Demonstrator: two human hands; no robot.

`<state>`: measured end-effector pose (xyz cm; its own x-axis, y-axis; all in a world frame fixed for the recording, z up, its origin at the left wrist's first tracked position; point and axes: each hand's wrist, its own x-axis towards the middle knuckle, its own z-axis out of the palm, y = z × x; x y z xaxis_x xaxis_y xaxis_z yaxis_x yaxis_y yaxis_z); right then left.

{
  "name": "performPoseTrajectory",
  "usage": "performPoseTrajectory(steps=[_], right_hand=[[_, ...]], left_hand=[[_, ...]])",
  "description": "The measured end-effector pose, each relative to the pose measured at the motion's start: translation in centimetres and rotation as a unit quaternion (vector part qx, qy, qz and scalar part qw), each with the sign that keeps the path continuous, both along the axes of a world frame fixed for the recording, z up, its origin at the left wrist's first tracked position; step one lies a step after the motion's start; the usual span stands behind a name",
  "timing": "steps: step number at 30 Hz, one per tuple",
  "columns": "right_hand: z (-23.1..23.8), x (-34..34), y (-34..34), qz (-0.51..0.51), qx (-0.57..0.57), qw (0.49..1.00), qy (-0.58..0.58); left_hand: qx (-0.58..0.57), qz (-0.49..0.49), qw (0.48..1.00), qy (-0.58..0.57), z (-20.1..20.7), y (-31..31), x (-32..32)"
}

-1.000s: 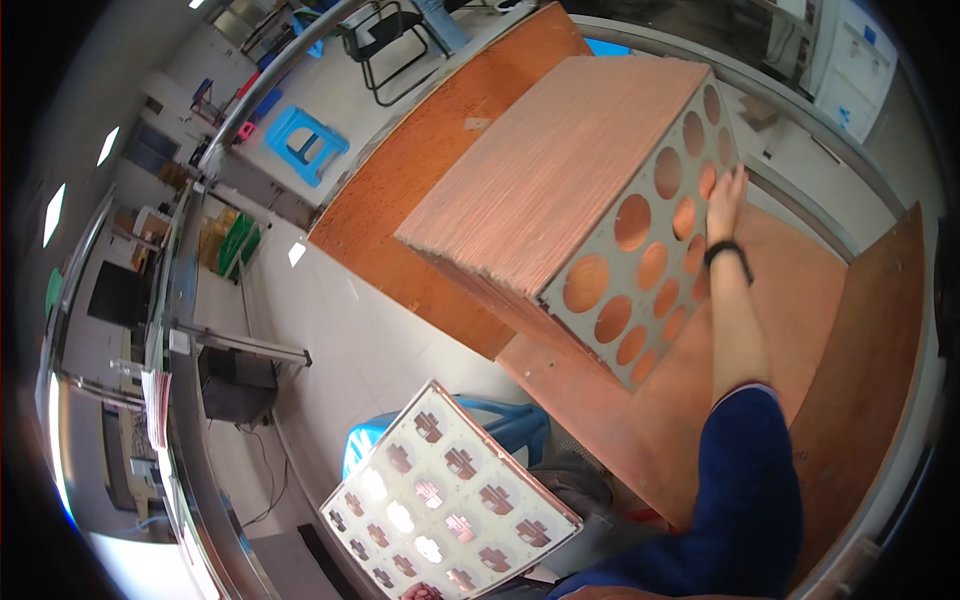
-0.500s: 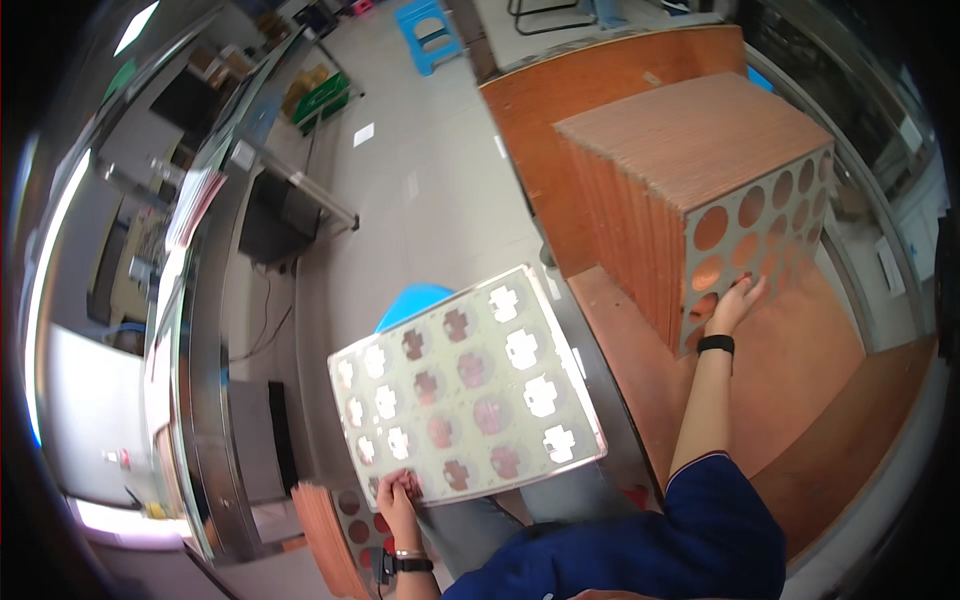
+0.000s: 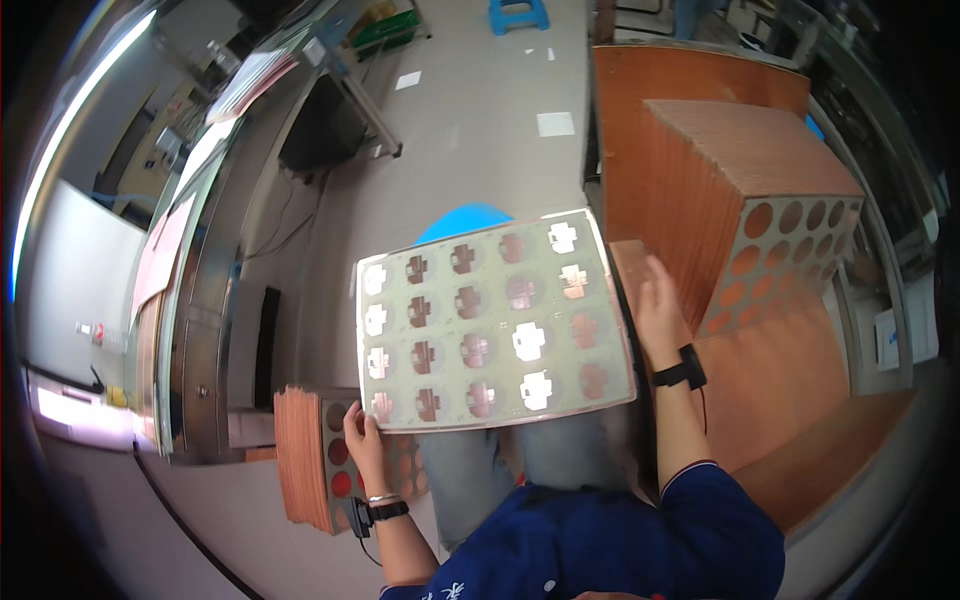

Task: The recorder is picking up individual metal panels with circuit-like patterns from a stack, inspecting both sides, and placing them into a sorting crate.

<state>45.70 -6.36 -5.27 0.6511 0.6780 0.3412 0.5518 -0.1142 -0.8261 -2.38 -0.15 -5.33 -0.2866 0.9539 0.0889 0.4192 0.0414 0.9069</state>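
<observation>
A flat pale-green circuit board panel (image 3: pixel 497 312) with rows of cross-shaped copper and shiny pads lies tilted above my lap. At its lower left corner, my left hand (image 3: pixel 362 446) grips the edge, fingers partly hidden underneath. Beside the right edge is my right hand (image 3: pixel 660 315), its fingers stretched out and holding nothing; whether the palm touches the panel I cannot tell. To the right, a tall stack of copper-coloured panels (image 3: pixel 690 200) with round pads on its front face stands in a wooden bin (image 3: pixel 700 72).
Another stack of copper panels (image 3: pixel 303 460) stands low at my left. Along the left runs a metal workbench (image 3: pixel 205 385) with papers (image 3: pixel 245 90) on it. A blue stool (image 3: pixel 518 14) is far ahead, and a blue rounded thing (image 3: pixel 465 221) shows behind the panel.
My right hand has left the stack's front face and come to the panel's right edge. The panel has turned more level, and the view has swung right.
</observation>
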Motion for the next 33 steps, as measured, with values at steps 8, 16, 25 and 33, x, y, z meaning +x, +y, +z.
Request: performPoseTrajectory(steps=[8,16,25,33], right_hand=[[-0.8,-4.2,1.6,0.143,-0.097,0.978,-0.118],[0.1,-3.9,0.3,0.145,-0.143,0.975,-0.084],[2.7,-5.0,-2.9,0.064,-0.122,0.983,-0.125],[-1.1,-9.3,-3.3,0.053,-0.196,0.941,-0.272]], left_hand=[[-0.134,-0.023,0.979,-0.150,0.5,-0.8,-0.1],[-0.158,-0.054,0.955,-0.243,0.0,-0.8,-0.6],[-0.132,-0.092,0.952,-0.260,-0.4,-1.0,-1.0],[-0.106,-0.064,0.974,-0.190,0.9,0.0,-1.0]])
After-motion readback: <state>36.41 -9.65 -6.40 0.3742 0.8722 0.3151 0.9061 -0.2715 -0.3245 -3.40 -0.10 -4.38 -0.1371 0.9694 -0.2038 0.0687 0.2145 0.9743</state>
